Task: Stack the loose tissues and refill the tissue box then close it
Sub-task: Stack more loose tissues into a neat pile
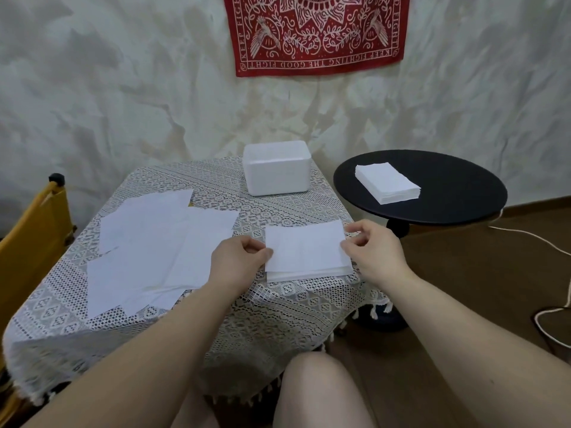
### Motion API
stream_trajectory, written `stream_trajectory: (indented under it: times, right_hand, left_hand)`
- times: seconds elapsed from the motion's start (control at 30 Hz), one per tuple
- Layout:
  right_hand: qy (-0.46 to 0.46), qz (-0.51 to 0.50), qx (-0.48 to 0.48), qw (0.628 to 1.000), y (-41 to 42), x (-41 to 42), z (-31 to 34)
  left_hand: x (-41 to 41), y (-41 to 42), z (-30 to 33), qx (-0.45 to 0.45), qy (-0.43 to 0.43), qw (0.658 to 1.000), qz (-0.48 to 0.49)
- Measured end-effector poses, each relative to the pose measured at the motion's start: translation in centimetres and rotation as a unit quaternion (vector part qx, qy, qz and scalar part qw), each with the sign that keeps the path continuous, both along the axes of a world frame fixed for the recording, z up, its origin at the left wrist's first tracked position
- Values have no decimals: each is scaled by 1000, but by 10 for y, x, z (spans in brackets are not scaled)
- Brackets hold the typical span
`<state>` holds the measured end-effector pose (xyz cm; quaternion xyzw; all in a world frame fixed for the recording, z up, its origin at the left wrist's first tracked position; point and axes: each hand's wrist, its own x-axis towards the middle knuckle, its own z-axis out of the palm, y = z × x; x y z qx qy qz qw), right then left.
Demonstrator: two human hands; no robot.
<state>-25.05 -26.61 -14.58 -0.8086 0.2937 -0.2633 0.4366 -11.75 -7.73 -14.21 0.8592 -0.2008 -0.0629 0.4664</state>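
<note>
On the lace-covered counter (191, 310), a small stack of tissues (306, 253) lies at the near right. The left hand (239, 257) pinches the top sheet's left edge between thumb and curled fingers; the right hand (375, 250) pinches its right edge the same way. Loose tissues (154, 251) lie spread and overlapping to the left. The white tissue box (276, 168) stands at the far edge. A second tissue stack (387, 182) sits on the round black side table (457, 193) to the right.
</note>
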Motion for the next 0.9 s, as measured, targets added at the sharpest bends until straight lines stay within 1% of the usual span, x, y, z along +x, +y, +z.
stream_trajectory:
  times: [0.07, 0.2, 0.33, 0.6, 0.73, 0.83, 0.9]
  right_hand:
    - [3, -2, 1, 1000, -2, -1, -1]
    - [18, 0, -4, 1000, -5, -1, -4]
    - [30, 8, -1, 1000, -5, -1, -7]
    - [48, -1, -21, 999, -5, 1, -9]
    - [59, -12, -58, 997, -4, -2, -10]
    - [46, -21, -96, 994, -4, -13, -8]
    - [40, -5, -96, 995, -4, -22, -10]
  left_hand:
    - [0, -2, -2, 13, -3, 1000, -1]
    - [1, 0, -4, 4, 9, 1000, -4]
    - [1, 2, -5, 16, 3, 1000, -17]
    - [-2, 3, -9, 44, -41, 998, -27]
    - [-4, 6, -9, 62, -76, 995, -30]
    - [-9, 16, -11, 78, -126, 987, -58]
    - [-14, 24, -14, 93, -146, 981, -84]
